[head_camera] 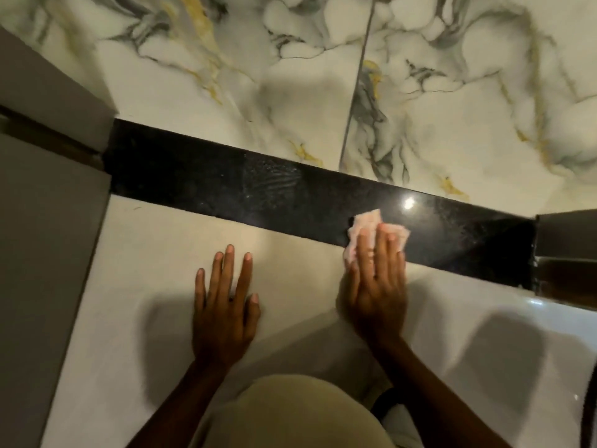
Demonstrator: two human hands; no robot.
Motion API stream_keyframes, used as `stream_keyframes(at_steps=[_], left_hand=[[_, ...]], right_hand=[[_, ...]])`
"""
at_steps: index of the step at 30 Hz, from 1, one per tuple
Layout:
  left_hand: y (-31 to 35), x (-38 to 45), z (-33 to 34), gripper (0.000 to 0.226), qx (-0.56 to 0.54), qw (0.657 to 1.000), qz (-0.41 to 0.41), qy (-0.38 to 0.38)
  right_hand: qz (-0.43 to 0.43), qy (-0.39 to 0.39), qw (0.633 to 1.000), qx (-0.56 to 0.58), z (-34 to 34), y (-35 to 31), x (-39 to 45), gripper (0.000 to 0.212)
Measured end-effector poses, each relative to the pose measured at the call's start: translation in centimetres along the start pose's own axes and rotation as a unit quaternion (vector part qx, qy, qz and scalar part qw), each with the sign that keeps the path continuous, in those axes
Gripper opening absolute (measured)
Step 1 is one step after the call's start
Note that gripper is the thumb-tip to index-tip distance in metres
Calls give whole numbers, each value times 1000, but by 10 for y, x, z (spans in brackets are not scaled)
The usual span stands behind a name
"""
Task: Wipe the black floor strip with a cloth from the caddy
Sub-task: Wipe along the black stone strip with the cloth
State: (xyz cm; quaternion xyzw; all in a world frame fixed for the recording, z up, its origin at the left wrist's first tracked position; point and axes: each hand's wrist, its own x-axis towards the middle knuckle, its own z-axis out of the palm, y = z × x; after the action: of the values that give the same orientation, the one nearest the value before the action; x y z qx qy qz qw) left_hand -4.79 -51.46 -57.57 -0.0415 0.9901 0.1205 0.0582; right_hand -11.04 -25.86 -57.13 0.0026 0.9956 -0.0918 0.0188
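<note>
The cloth is pressed flat under the straight fingers of the right hand, at the near edge of the black strip, towards its right end. Most of the strip's length lies leftward. The left hand is laid open on the pale floor.

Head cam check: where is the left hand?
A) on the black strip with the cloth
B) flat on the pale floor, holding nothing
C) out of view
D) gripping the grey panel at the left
B: the left hand lies with its fingers spread flat on the pale floor, short of the black strip; the right hand presses the cloth there.
</note>
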Motion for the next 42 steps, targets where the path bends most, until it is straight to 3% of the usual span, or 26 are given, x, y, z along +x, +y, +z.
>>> stream_keyframes(at_steps=[2, 4, 9, 13, 15, 19, 22, 24, 28, 31, 33, 36, 39, 42], left_hand=[[-2, -1, 5, 67, -8, 1000, 8, 9], [-6, -3, 12, 69, -4, 1000, 6, 23], [-7, 0, 23, 71, 33, 993, -89, 76], [-5, 1, 19, 67, 48, 992, -90, 78], [-6, 1, 15, 68, 37, 993, -88, 75], [-16, -1, 13, 72, 40, 987, -129, 83], [-16, -2, 23, 75, 51, 981, -163, 90], [-15, -3, 28, 74, 57, 981, -162, 95], [-18, -2, 28, 72, 37, 972, -195, 128], [-22, -6, 17, 72, 39, 974, -193, 109], [-33, -11, 11, 70, 39, 979, -177, 95], [-58, -18, 6, 70, 41, 979, -174, 99], [-70, -13, 9, 73, 30, 978, -176, 108], [-74, -9, 18, 71, 32, 974, -189, 122]], right_hand=[[55, 25, 998, -15, 4, -17, 34, 58], [42, 8, 999, 13, 11, -51, 77, 61], [-188, -8, 981, 44, 34, -148, 129, 63], [-277, -67, 958, 26, 20, -123, 70, 62], [-269, -92, 959, 13, 7, -80, 42, 62], [-167, -89, 982, -16, -5, -41, 49, 63], [-106, -48, 993, 2, 10, -86, 94, 62], [-115, -26, 993, 23, 25, -137, 124, 62], [-320, -77, 944, 22, 36, -196, 127, 63], [-399, -110, 910, -19, 15, -144, 83, 61], [-368, -121, 922, -21, 1, -88, 61, 61], [-243, -121, 962, -36, -7, -54, 72, 65], [-153, -70, 986, -17, 7, -103, 112, 64], [-186, -50, 981, 34, 35, -194, 146, 63]])
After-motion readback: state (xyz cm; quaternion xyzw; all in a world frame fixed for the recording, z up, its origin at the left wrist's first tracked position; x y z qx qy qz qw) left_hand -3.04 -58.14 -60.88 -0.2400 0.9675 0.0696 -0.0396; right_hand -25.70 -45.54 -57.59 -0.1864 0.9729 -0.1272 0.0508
